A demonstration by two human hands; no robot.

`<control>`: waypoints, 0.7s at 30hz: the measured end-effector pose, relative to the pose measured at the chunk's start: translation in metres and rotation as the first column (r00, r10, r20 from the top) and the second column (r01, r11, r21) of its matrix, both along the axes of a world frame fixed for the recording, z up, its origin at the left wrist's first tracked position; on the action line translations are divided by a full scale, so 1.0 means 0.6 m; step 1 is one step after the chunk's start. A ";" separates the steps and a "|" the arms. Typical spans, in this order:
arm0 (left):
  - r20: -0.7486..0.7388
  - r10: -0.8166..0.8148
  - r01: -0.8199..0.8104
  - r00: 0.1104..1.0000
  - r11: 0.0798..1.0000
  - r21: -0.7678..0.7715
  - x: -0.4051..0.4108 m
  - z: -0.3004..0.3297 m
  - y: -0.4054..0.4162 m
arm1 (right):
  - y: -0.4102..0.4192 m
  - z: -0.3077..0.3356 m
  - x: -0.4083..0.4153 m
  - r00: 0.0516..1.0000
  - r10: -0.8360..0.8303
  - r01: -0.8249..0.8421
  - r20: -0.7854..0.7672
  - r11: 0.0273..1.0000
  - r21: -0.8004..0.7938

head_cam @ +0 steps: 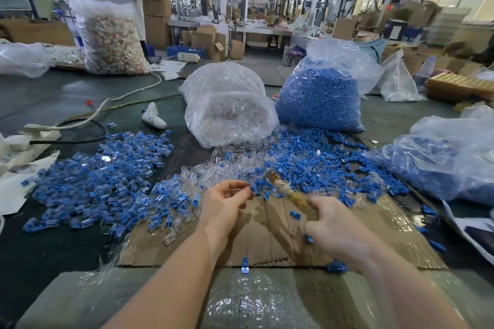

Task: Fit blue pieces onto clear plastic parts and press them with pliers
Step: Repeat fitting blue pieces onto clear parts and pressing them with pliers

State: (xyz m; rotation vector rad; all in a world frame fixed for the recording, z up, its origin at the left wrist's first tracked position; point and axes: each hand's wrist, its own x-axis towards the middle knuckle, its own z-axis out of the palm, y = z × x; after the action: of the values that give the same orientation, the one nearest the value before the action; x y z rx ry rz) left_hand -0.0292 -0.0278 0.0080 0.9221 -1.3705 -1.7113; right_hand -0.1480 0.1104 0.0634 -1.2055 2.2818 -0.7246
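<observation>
The left hand [223, 201] hovered over the cardboard sheet [262, 232], its curled fingertips pinching a small blue piece [253, 188] at the thumb; the right hand [336, 224] gripped the pliers [287, 193] by their wrapped handles (the jaws blurred, pointing up-left toward that piece); loose blue pieces [315, 165] and clear plastic parts [213, 173] lay just beyond the fingers.

I can't read any text, labels or numbers here; bags, cartons and far machines show nothing legible.
</observation>
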 end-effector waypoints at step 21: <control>0.040 0.124 -0.126 0.992 0.991 0.050 0.004 0.011 -0.020 | -0.019 0.011 0.039 0.877 0.088 -0.110 0.473 0.994 0.018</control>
State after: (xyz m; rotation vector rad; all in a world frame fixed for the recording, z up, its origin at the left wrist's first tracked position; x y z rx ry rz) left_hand -0.0265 -0.0398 0.0149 1.0512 -1.2696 -1.6492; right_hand -0.1243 0.0991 0.0698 -0.9840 1.8096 -0.8205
